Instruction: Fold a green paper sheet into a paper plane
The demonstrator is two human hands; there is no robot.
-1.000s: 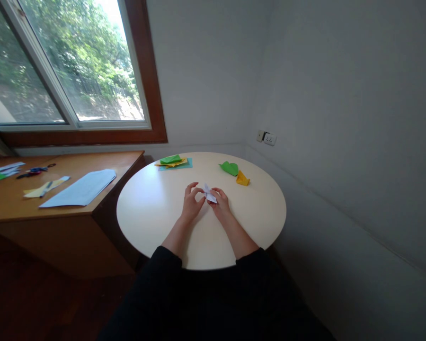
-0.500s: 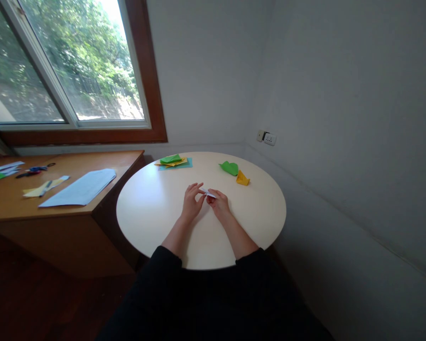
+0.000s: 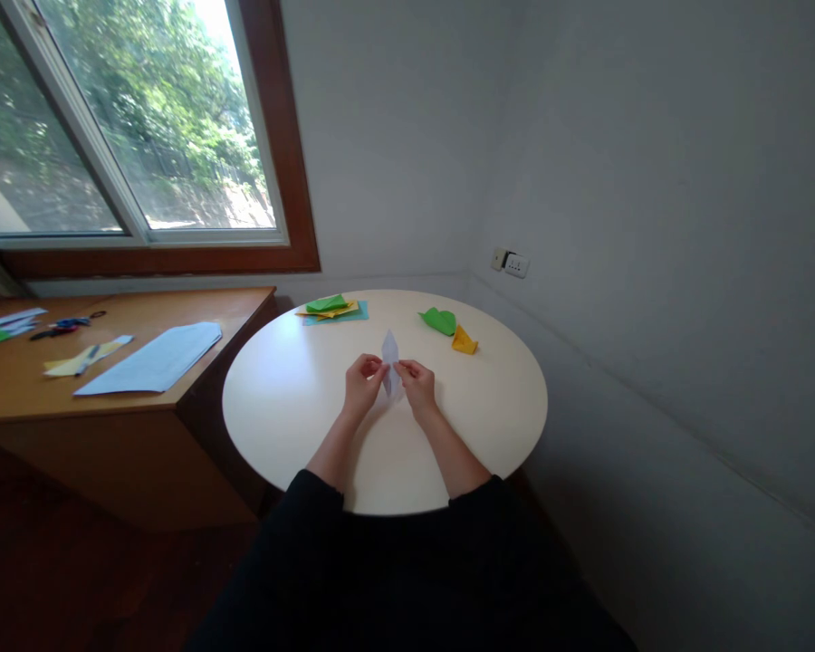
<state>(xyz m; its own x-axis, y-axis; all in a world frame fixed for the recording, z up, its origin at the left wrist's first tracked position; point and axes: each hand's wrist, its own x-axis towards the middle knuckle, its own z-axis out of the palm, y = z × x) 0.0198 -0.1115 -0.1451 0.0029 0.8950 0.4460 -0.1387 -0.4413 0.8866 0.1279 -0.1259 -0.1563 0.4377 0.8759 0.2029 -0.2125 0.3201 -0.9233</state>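
The fingertips of the left hand (image 3: 361,382) and the right hand (image 3: 417,385) pinched a small white folded paper (image 3: 389,350) upright between them, above the round table (image 3: 292,407). It looked already many times folded, a narrow pointed shape, probably unfinished; finished green (image 3: 438,320) and yellow (image 3: 463,341) figures lay at 1 o'clock

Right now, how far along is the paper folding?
Done: a folded green piece and a folded yellow piece lie at the far side of the round table. In hand: the left hand and right hand pinch a white, pointed, partly folded paper upright between them. Left: unused colored sheets sit stacked at the far left edge.
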